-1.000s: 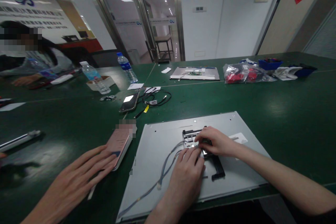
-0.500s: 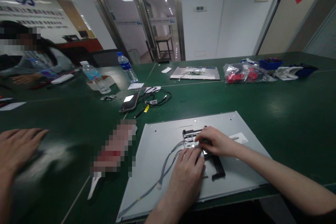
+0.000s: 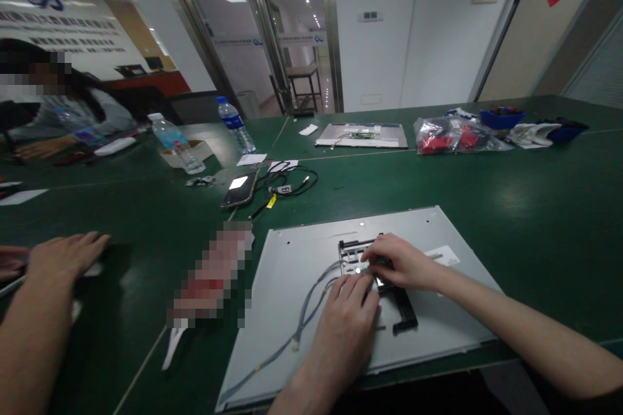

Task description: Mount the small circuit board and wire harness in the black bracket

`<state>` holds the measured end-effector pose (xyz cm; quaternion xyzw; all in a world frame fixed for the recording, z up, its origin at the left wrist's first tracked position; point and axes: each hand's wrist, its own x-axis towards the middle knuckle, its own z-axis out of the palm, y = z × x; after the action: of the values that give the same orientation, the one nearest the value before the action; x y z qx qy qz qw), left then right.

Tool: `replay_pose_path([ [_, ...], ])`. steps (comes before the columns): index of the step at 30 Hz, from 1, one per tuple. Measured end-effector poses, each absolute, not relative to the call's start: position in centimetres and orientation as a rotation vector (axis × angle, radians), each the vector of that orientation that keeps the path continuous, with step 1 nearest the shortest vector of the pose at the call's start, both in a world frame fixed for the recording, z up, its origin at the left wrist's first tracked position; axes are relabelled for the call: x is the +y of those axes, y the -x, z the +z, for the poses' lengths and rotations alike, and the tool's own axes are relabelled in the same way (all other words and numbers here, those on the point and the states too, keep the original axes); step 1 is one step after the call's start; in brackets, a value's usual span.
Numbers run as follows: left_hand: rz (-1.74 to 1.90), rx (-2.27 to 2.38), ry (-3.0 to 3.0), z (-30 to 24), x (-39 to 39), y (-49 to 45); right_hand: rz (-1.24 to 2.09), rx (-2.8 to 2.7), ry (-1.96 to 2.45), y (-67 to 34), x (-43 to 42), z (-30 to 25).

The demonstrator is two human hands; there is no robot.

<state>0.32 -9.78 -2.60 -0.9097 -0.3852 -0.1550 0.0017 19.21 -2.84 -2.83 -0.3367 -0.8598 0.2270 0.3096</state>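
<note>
My left hand [image 3: 346, 321] and right hand [image 3: 396, 264] come together over the bracket [image 3: 405, 311], which lies on the panel [image 3: 292, 259] beneath them; I cannot tell whether they grip it. Cables [image 3: 298, 335] trail off leftward.

Bare hands [image 3: 353, 314] (dark right sleeve [image 3: 607, 404])

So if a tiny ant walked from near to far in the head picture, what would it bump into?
Left hand → right hand → black cable → flat panel with a green circuit board → glass door.
</note>
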Motion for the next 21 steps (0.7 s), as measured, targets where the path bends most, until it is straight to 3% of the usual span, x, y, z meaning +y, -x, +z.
replay_pose_path([
  [21,-0.495,-1.194,2.859,-2.62,-9.74,-0.36,0.652,-2.299,0.859,-19.23,-2.94,-2.35],
])
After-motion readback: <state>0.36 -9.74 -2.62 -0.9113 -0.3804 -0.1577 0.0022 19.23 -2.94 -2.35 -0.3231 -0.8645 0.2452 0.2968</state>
